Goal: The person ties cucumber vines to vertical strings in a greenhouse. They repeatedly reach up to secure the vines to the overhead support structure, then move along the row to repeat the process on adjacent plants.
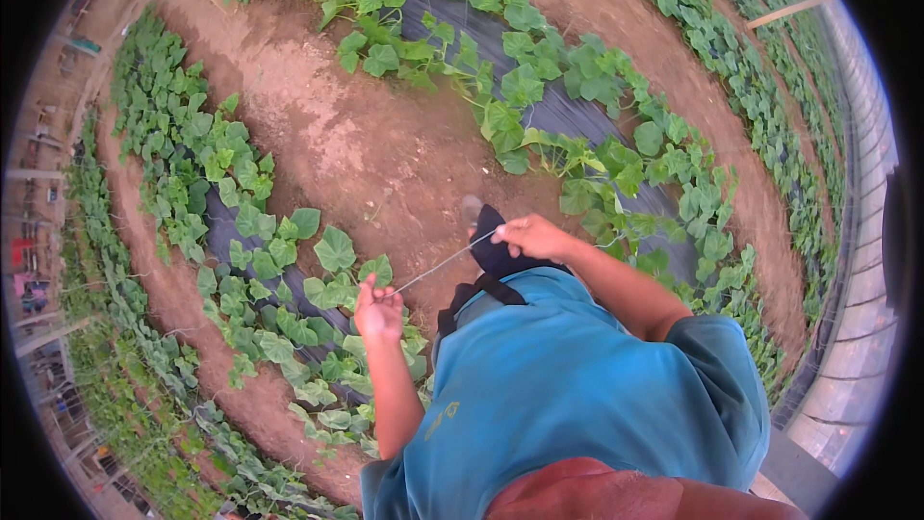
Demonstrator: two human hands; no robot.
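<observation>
A thin, pale string (445, 261) runs taut and slanting between my hands, in front of my body. One end is pinched in the fingers of my right hand (532, 238), over my dark trouser leg. The other end reaches my left hand (379, 311), whose fingers are curled around it, palm turned up. Beside my left hand are the broad green leaves of a vine plant (336, 249), close to the fingers. How far the string continues inside either hand is hidden.
Leafy vine rows grow in black plastic mulch (566, 114) on both sides of me. Between them lies a bare dirt path (385, 149) where my shoe (472, 204) stands. A translucent greenhouse wall (866, 308) curves along the far right. Wooden posts (789, 11) stand at upper right.
</observation>
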